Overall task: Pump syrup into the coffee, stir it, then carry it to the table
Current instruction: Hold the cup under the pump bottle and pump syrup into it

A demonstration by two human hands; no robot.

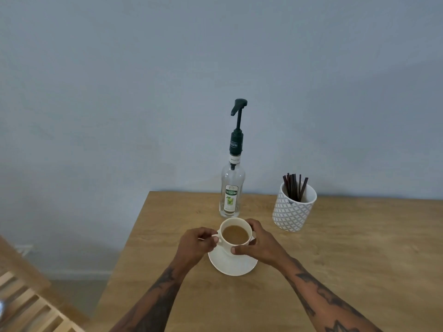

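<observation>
Left hand (197,243) pinching the handle, right hand (256,243) curled round the coffee cup (236,236) on its saucer (231,265) just before the syrup bottle (232,188) (stirrers (294,186) well apart), nearly brimful, likely to slop if jerked.

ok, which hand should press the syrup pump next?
Probably right: the right hand only cups the cup, just below the pump bottle. The left hand pinches the handle, steadying it.

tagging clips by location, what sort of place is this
Probably a small home or café coffee corner: a pump syrup bottle, a patterned pot of stirrers and a cup of coffee on a wooden counter.
</observation>
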